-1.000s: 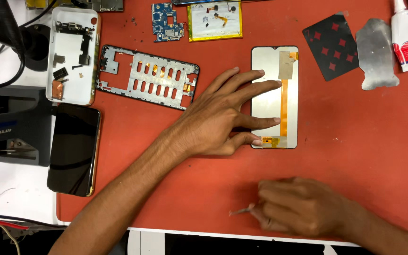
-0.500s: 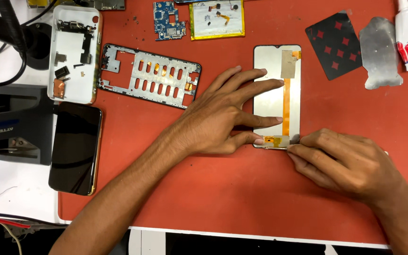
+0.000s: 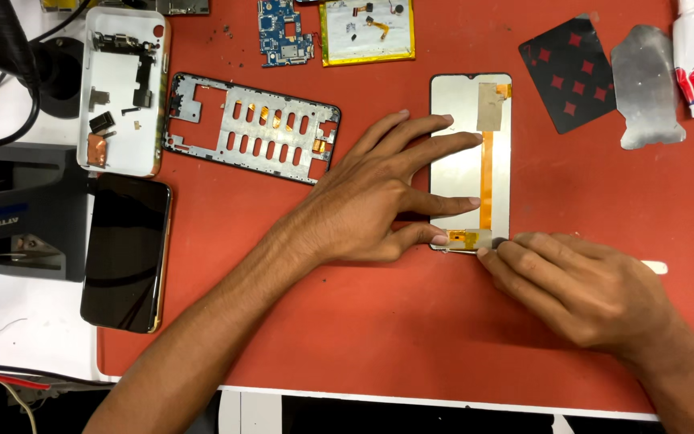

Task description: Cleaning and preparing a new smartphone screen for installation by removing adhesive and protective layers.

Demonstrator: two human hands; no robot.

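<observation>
Now the right hand sits at the bottom edge of the phone screen panel, which lies face down near the middle of the red mat on the tabletop. A second ago that hand rested well apart from the panel, down at about five o'clock from it, pinching a thin tool; half a second ago it had come up to the panel's lower corner, and it now has its fingertips pressed against the small connector tab at the end of the orange ribbon cable. It is curled and clenched, and whether it still grips the thin tool I cannot tell, though a pale tip shows at three o'clock of it. The left hand has not moved: it lies flat and spread on the panel, fingers reaching across the pale back, grasping nothing, only pinning the panel to the mat. So the work has shifted from a pause to contact at the ribbon's lower end. At nine o'clock from the panel lies a bare metal phone frame, and beyond it a white back cover with small parts in it. A dark phone lies at the mat's left edge. At twelve o'clock sit a blue circuit board and a yellow battery; at two o'clock a black card with red diamonds.
</observation>
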